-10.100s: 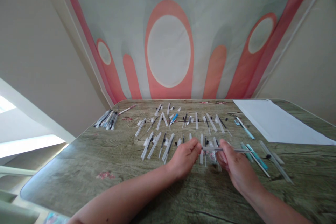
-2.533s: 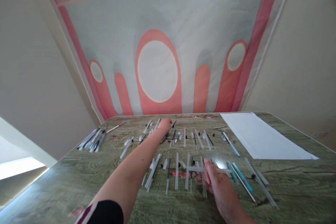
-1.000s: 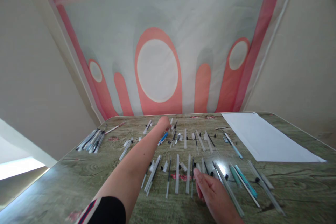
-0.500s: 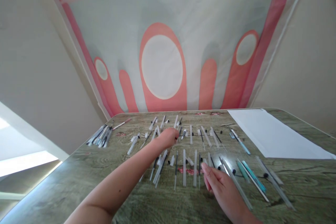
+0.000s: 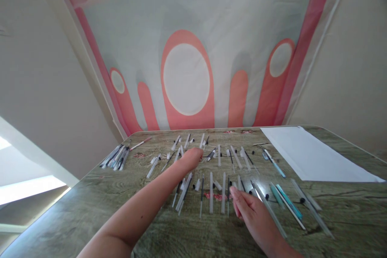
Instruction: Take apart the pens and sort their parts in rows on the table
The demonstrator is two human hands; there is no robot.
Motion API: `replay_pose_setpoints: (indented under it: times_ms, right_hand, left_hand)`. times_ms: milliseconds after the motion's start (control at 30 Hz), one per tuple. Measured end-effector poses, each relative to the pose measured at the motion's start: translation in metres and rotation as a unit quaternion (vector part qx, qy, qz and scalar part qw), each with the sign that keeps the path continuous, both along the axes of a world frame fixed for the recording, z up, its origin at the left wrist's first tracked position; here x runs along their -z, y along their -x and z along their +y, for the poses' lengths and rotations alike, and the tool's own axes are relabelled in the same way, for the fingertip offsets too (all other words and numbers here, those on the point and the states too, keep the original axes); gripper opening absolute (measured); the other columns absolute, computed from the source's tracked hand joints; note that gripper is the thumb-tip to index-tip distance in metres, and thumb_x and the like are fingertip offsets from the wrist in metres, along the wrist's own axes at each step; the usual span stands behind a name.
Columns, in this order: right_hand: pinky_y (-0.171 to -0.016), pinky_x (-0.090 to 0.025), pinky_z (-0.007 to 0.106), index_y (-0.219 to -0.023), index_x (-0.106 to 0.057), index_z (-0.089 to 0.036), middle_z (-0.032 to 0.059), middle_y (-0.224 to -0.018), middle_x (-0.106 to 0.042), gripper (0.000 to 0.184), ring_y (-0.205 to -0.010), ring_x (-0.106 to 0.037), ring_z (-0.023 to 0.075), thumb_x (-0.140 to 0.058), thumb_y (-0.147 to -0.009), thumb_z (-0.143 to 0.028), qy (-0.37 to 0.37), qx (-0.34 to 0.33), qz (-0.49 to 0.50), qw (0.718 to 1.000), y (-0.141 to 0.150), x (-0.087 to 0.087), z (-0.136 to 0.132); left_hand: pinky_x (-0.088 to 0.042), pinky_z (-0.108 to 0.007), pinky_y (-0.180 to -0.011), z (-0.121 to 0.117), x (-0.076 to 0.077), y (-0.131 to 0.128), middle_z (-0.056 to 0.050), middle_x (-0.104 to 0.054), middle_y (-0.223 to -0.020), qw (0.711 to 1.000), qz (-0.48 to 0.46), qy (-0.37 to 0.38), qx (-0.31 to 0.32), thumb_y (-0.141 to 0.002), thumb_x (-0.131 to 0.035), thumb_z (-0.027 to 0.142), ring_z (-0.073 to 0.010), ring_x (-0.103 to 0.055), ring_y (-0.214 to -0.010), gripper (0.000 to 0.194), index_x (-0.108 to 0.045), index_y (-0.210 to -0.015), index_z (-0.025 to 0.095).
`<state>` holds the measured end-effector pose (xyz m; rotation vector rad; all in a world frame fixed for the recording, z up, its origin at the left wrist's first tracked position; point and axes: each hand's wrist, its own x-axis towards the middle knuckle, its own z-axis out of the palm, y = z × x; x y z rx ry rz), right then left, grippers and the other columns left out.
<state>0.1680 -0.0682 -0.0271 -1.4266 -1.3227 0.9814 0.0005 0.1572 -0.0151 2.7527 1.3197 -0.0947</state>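
My left hand (image 5: pixel 193 159) reaches across to the middle of the table, fingers closed. At its fingertips a dark pen refill (image 5: pixel 213 152) slants beside a small pen cap (image 5: pixel 211 156); the fingers seem to pinch its end, though the grip is partly hidden. Closer to me, my right hand (image 5: pixel 248 206) is closed with thumb and fingers together above the table; whatever may be in it is hidden. Left of its thumb lie a thin dark refill (image 5: pixel 228 197) and a clear pen barrel (image 5: pixel 223 193). A long clear barrel (image 5: pixel 273 215) lies right of this hand.
Loose barrels, caps and refills lie in rows on the wood-patterned table (image 5: pixel 90 209). A bundle of pens (image 5: pixel 116 156) and a reddish-white pen (image 5: pixel 140 143) lie at the left. Turquoise pen parts (image 5: pixel 289 201), a blue-white pen (image 5: pixel 275 164) and a white sheet (image 5: pixel 317 155) are at the right.
The dark refill by my left fingertips has turned from nearly upright in view to a slant. My left hand has barely shifted. My right hand stays closed in about the same place.
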Motion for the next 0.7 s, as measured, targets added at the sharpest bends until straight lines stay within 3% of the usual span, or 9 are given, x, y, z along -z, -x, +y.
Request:
replay_pose_setpoints:
  times_ms: [433,700]
  right_hand:
    - [-0.053,-0.03,0.023,-0.053,-0.039,-0.02,-0.0052,-0.049,-0.036,0.049,-0.05,-0.038,0.0122,-0.032,-0.089,-0.052,-0.001,-0.004,-0.003,1.0,0.0,0.006,0.001]
    - [-0.053,-0.03,0.024,-0.052,-0.039,-0.02,-0.0052,-0.048,-0.036,0.049,-0.05,-0.039,0.0122,-0.032,-0.089,-0.052,0.001,-0.003,-0.008,1.0,0.0,0.002,0.001]
  left_hand:
    - [-0.05,-0.035,-0.076,0.023,0.005,-0.02,-0.007,-0.059,-0.101,0.996,-0.075,0.023,-0.031,-0.087,-0.05,0.032,-0.0157,-0.059,-0.086,0.026,-0.056,-0.104,0.013]
    - [-0.046,-0.032,-0.08,0.008,-0.007,-0.024,-0.006,-0.061,-0.095,0.996,-0.083,-0.032,-0.023,-0.086,-0.05,0.025,-0.0155,-0.058,-0.088,0.02,-0.056,-0.102,0.014]
